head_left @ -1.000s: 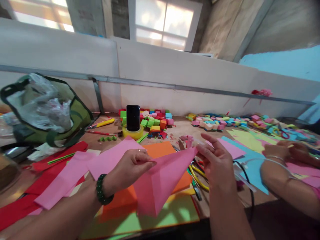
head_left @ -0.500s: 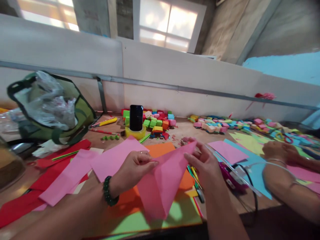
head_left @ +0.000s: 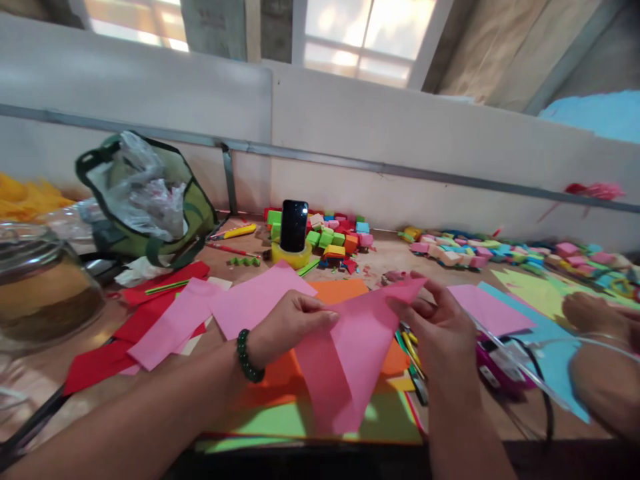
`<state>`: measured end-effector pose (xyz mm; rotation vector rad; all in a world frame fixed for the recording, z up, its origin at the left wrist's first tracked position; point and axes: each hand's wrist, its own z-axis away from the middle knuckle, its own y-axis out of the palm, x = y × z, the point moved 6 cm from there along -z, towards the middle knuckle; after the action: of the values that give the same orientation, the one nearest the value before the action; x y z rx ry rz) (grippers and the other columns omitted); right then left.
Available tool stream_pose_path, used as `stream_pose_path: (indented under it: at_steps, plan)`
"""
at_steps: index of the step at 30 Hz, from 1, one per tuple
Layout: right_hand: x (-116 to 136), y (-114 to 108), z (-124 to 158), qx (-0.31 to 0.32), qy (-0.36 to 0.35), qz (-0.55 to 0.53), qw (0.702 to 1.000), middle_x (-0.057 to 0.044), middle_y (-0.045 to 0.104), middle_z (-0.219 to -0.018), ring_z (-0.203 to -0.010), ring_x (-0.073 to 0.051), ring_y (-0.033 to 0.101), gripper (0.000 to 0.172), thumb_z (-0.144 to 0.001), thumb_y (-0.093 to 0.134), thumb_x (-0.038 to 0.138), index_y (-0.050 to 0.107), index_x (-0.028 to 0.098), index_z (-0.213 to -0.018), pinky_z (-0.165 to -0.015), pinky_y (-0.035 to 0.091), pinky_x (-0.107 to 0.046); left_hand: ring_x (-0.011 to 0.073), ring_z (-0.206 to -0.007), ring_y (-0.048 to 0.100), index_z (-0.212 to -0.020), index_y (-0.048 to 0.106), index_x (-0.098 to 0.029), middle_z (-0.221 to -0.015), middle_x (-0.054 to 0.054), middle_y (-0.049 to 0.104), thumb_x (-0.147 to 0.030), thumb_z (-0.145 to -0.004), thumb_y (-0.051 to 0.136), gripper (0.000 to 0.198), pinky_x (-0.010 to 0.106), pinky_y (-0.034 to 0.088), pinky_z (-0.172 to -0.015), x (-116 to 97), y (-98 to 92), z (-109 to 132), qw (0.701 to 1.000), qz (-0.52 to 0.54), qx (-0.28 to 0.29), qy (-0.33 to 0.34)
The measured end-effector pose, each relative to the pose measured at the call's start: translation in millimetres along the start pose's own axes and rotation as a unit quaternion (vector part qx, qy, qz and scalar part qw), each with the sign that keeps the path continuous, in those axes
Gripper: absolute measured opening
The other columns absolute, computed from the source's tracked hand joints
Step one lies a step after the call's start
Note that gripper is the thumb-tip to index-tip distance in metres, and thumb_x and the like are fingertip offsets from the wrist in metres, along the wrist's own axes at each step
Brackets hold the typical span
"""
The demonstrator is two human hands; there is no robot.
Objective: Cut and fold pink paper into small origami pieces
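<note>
Matt pink paper (head_left: 350, 347) is creasing between bare hands above a worn wooden table (head_left: 385, 257). A glossy black phone (head_left: 294, 225) is gleaming beside crinkled clear plastic (head_left: 145, 193) filling a green cloth bag (head_left: 200, 213).

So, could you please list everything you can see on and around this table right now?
folded paper: one, pink, held up between both hands
paper sheets: several, pink, red, orange, green, blue, spread on table
phone: one, black, upright in yellow tape roll
paper cubes: many, mixed colours, along the back
bag: one, green, far left
jar: one, glass, left edge
co-worker's arm: one, right edge
left hand: pinching the paper's left edge
right hand: gripping its right corner
</note>
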<state>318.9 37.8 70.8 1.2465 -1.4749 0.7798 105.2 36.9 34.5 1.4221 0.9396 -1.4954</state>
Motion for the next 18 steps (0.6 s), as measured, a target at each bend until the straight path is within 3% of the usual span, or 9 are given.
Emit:
stream_pose_path:
  at_steps: [6,10,14,18]
  plan:
    - [-5,16,6,0.057,0.049,-0.01,0.997,-0.004,0.073,-0.088,-0.071,-0.02,0.068,0.063,-0.053,0.086,0.03,0.061,0.02,-0.11,-0.058,0.056,-0.029,0.0086,-0.054,0.042,-0.061,0.064,-0.01,-0.056,0.0,0.053,-0.041,-0.07,0.071,0.032,0.023,0.03,-0.052,-1,1.4,-1,1.0,0.025,0.01,0.012]
    - [-7,21,8,0.076,0.06,-0.004,0.995,-0.002,0.073,-0.082,-0.062,-0.017,0.066,0.058,-0.052,0.087,0.028,0.063,0.019,-0.104,-0.056,0.056,-0.027,0.008,-0.053,0.039,-0.059,0.062,-0.01,-0.054,-0.001,0.049,-0.041,-0.07,0.071,0.033,0.022,0.028,-0.051,-3,0.2,-1,1.0,0.003,-0.008,0.02]
    - [-3,10,3,0.033,0.044,-0.032,0.998,0.0,0.073,-0.078,-0.063,-0.014,0.066,0.057,-0.057,0.085,0.029,0.062,0.02,-0.109,-0.056,0.054,-0.022,0.0089,-0.054,0.04,-0.06,0.062,-0.01,-0.055,-0.001,0.05,-0.041,-0.071,0.069,0.033,0.023,0.029,-0.052,-3,0.9,0,1.0,-0.011,0.009,0.023]
    - [8,-7,-2,-0.03,0.022,-0.052,0.998,0.004,0.069,-0.062,-0.053,-0.01,0.062,0.06,-0.057,0.085,0.027,0.062,0.02,-0.112,-0.052,0.05,-0.019,0.0108,-0.06,0.045,-0.062,0.065,-0.011,-0.059,0.001,0.056,-0.04,-0.073,0.067,0.031,0.024,0.033,-0.057,-4,0.9,0,0.998,-0.04,0.018,0.046]
